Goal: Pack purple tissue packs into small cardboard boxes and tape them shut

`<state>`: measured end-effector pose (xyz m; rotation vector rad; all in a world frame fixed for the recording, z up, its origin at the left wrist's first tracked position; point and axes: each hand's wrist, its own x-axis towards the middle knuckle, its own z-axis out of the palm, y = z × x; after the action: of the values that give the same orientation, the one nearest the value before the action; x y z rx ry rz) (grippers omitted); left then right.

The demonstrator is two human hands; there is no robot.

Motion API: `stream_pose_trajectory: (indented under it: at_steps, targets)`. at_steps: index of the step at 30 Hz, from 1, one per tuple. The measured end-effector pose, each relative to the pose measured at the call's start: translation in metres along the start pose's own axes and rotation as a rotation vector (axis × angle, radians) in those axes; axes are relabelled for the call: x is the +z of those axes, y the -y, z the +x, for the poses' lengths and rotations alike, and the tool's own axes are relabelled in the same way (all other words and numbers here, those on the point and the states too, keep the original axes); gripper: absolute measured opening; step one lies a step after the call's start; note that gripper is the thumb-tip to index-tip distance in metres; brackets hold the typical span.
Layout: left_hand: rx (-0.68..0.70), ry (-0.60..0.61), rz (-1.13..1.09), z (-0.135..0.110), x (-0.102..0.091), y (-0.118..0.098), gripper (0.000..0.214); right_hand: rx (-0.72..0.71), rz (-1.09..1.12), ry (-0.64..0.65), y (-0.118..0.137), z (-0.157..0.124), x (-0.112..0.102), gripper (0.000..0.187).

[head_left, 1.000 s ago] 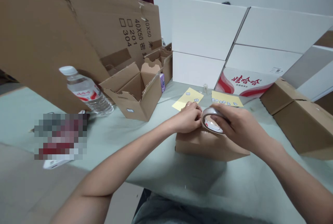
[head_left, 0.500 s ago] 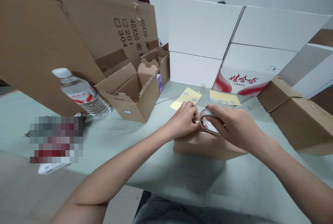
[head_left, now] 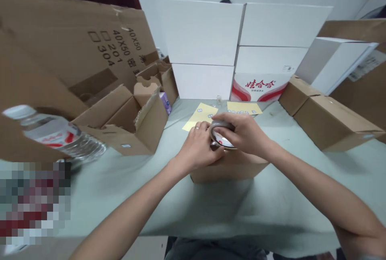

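A small closed cardboard box (head_left: 232,167) rests on the cloth-covered table in front of me. My right hand (head_left: 243,131) grips a roll of packing tape (head_left: 221,125) by its rim, holding it tilted just above the box top. Beside the roll, my left hand (head_left: 199,145) lies over the box's left part, its fingers curled in and its thumb pointing at the roll. Whatever is between the left fingers is hidden, though a small shiny bit shows there. Both hands cover much of the box top.
On the left are an open cardboard box (head_left: 144,131), a tilted water bottle (head_left: 54,135) and a large cardboard sheet (head_left: 60,58). Yellow sheets with small stickers (head_left: 199,117) lie behind the hands. White panels (head_left: 205,30) stand at the back, and brown boxes (head_left: 334,121) at right.
The view has swung to the right. My left hand has rolled further over, with its thumb now stretched along the roll's near side. The right hand still holds the tape roll.
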<state>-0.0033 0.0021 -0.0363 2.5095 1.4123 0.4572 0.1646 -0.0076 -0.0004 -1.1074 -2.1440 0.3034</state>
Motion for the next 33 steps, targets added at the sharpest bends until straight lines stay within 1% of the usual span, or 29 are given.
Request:
stream_pose_trajectory:
  at_steps: [3,5,9,11,12,14,16,18,20,22,24,25,27,29,31,33]
  targets:
    - [-0.016,0.004,0.025,0.002,0.000,-0.005,0.041,-0.026,0.131,-0.060,-0.004,-0.005,0.005,0.024]
    - [-0.006,0.010,0.045,0.001,0.001,-0.006,0.044,-0.017,0.233,-0.148,-0.006,-0.010,0.010,0.023]
    - [0.013,-0.018,0.077,-0.001,0.005,-0.002,0.050,0.088,0.541,-0.341,-0.014,-0.013,0.021,0.022]
    - [0.021,-0.039,0.054,-0.003,0.006,0.003,0.048,0.131,0.640,-0.397,-0.021,-0.008,0.019,0.026]
    - [0.025,-0.046,0.039,-0.005,0.006,0.005,0.048,0.148,0.664,-0.420,-0.027,-0.006,0.014,0.031]
    - [0.035,-0.050,0.025,-0.009,0.004,0.009,0.049,0.187,0.688,-0.474,-0.044,-0.004,0.001,0.042]
    - [0.055,-0.040,0.043,-0.013,0.001,0.009,0.055,0.250,0.686,-0.547,-0.069,-0.007,-0.015,0.046]
    - [0.097,-0.006,0.088,-0.014,-0.001,0.002,0.063,0.351,0.643,-0.614,-0.101,-0.014,-0.029,0.044]
    - [0.135,0.071,0.146,-0.009,-0.002,-0.012,0.074,0.482,0.566,-0.639,-0.134,-0.025,-0.036,0.043]
    - [0.151,0.188,0.200,0.001,0.001,-0.029,0.091,0.610,0.470,-0.599,-0.164,-0.036,-0.035,0.038]
    - [0.150,0.298,0.247,0.013,0.007,-0.044,0.108,0.700,0.364,-0.505,-0.186,-0.045,-0.027,0.032]
    - [0.149,0.329,0.262,0.018,0.011,-0.050,0.113,0.725,0.310,-0.446,-0.194,-0.049,-0.021,0.031]
    - [0.158,0.326,0.276,0.026,0.019,-0.056,0.111,0.734,0.209,-0.314,-0.203,-0.051,-0.010,0.031]
    - [0.176,0.269,0.270,0.027,0.025,-0.056,0.103,0.708,0.124,-0.173,-0.206,-0.050,-0.001,0.032]
    - [0.204,0.214,0.251,0.022,0.028,-0.054,0.096,0.672,0.057,-0.045,-0.205,-0.045,0.007,0.032]
    - [0.243,0.205,0.223,0.014,0.025,-0.049,0.092,0.644,0.002,0.052,-0.204,-0.040,0.013,0.032]
